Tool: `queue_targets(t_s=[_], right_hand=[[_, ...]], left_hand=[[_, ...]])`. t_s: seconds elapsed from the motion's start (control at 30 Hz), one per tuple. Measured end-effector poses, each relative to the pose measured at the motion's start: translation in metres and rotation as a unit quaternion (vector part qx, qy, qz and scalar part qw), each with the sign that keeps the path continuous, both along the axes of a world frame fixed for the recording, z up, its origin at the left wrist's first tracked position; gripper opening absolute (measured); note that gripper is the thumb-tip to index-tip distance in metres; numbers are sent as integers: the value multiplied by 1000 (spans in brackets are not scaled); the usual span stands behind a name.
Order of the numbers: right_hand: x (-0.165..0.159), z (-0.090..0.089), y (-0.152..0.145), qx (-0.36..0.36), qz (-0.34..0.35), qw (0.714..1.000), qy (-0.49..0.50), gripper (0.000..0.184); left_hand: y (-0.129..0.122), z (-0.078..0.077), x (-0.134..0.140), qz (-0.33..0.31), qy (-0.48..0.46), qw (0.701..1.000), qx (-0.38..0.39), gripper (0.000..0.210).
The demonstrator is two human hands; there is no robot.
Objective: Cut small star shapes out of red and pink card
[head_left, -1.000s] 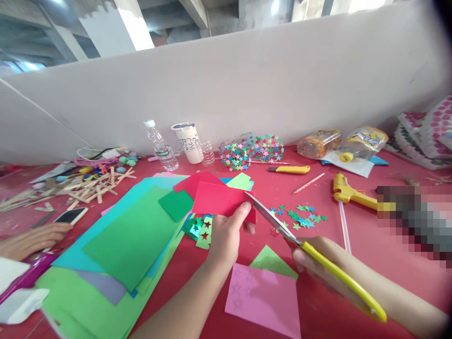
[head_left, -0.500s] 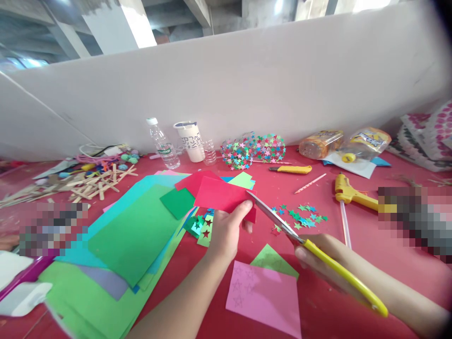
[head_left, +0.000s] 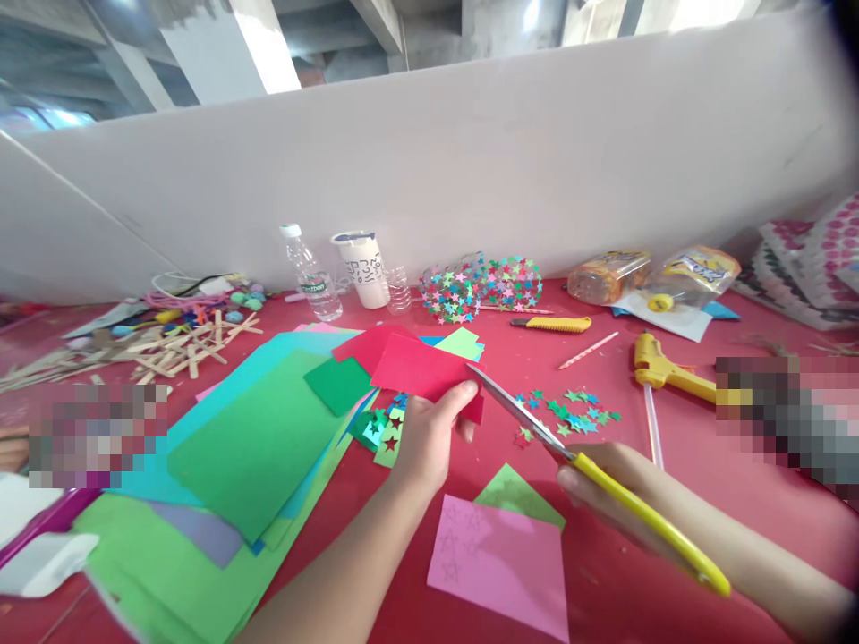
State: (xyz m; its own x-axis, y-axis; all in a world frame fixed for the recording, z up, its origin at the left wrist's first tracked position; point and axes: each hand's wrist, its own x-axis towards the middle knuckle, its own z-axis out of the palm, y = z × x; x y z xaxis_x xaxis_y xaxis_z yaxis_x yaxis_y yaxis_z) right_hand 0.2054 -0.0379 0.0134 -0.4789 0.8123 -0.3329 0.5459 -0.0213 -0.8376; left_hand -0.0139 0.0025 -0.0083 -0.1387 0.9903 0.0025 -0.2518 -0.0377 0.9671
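My left hand [head_left: 433, 429] pinches a red sheet of paper [head_left: 420, 368] near its right end, thumb on top. In my right hand [head_left: 597, 478] is a pair of scissors [head_left: 624, 505] with yellow handles, its blades pointing up and left to the red paper's right edge beside my left thumb. The blades look nearly closed. Below lies a pink sheet [head_left: 500, 563] with stars drawn in pencil, over part of a light green piece [head_left: 520, 492]. Small cut stars [head_left: 574, 411] in green, blue and red lie scattered beyond the scissors.
Stacked coloured paper [head_left: 255, 438] spreads at left, near wooden sticks [head_left: 194, 349]. Along the back stand a water bottle [head_left: 312, 277], a white cup [head_left: 362, 273] and star-covered bottles [head_left: 483, 286]. A utility knife [head_left: 550, 324], glue gun [head_left: 671, 368] and plastic bottles [head_left: 694, 277] lie at right.
Almost nothing differs. Both hands, the red paper and the scissors hold nearly the same pose, with a very slight shift of the whole view.
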Motion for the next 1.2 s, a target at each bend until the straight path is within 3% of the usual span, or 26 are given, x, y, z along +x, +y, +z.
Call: queue_targets(t_s=[0.23, 0.37, 0.57, 0.83, 1.1, 1.2], right_hand=[[-2, -4, 2, 12, -8, 1000, -15, 60], [-2, -3, 2, -23, -21, 999, -22, 57], [-1, 1, 2, -57, -36, 998, 6, 55], [-6, -7, -7, -68, -49, 995, 44, 77], [-6, -4, -13, -66, -12, 994, 86, 71], [-11, -8, -17, -76, -45, 991, 98, 72]], left_hand=[[0, 4, 3, 2, -2, 1000, -7, 38], [-1, 8, 4, 8, -2, 1000, -5, 38], [4, 10, -1, 62, -25, 997, 33, 19], [-1, 8, 3, 67, -24, 997, 37, 20], [-7, 9, 10, 71, 7, 997, 26, 26], [-12, 14, 14, 95, 29, 995, 4, 31]])
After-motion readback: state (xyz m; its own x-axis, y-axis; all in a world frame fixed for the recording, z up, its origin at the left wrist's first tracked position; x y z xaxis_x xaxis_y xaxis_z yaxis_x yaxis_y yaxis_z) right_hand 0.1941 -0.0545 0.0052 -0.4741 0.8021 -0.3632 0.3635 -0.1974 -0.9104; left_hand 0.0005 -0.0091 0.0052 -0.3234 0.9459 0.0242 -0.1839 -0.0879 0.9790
